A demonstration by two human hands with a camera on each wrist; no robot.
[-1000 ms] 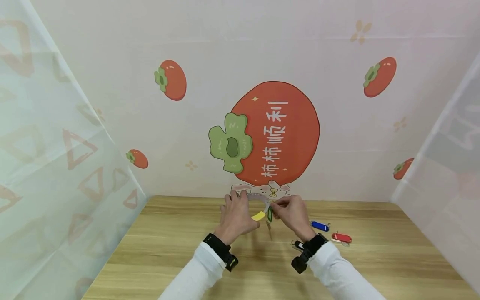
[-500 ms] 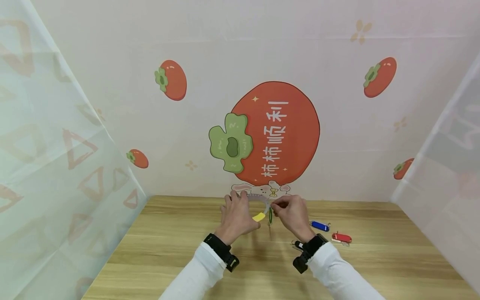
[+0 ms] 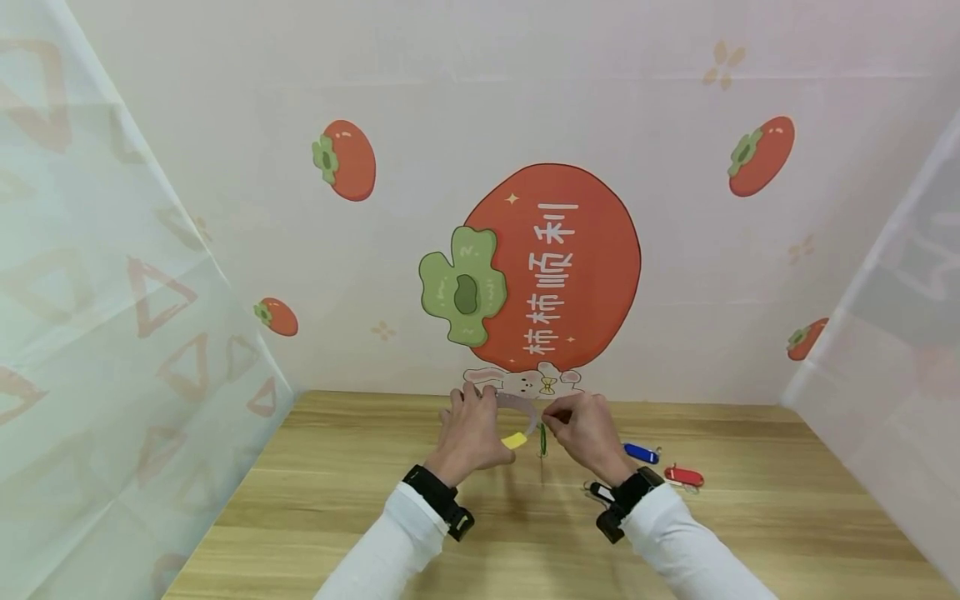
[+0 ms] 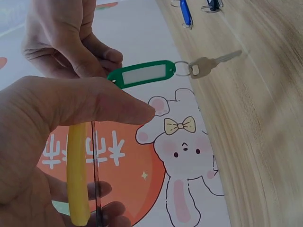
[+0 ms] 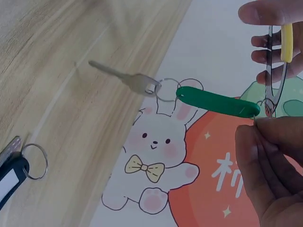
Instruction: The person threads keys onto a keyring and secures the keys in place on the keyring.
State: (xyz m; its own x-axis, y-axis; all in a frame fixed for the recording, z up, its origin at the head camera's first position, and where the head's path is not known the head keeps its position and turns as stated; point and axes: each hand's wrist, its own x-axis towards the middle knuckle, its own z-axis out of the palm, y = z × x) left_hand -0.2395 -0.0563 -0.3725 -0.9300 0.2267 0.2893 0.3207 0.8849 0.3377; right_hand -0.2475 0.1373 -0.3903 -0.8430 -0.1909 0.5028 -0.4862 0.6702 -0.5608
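Note:
My left hand [image 3: 472, 429] holds a large curved hoop [image 3: 529, 412] with a yellow grip [image 5: 287, 43], its thumb on one side and fingers on the other. At the hoop's near end, in the right wrist view, a small ring shows close to my right fingertips. My right hand [image 3: 588, 429] pinches the end of a green key tag [image 4: 144, 73] by a thin wire there. From the tag's other end a metal key [image 4: 202, 67] hangs on a split ring [image 5: 166, 90]. Both hands are raised over the table's far side.
Right of my hands, on the wooden table [image 3: 337, 500], lie a blue key tag [image 3: 641, 453], a red key tag [image 3: 683, 476] and a black key tag [image 3: 601, 492] partly behind my right wrist. A printed cloth wall [image 3: 420, 100] rises behind the table.
The green tag has turned from its face to its edge in the head view. The hoop has dropped slightly and tilted, with its end a little apart from my right fingertips.

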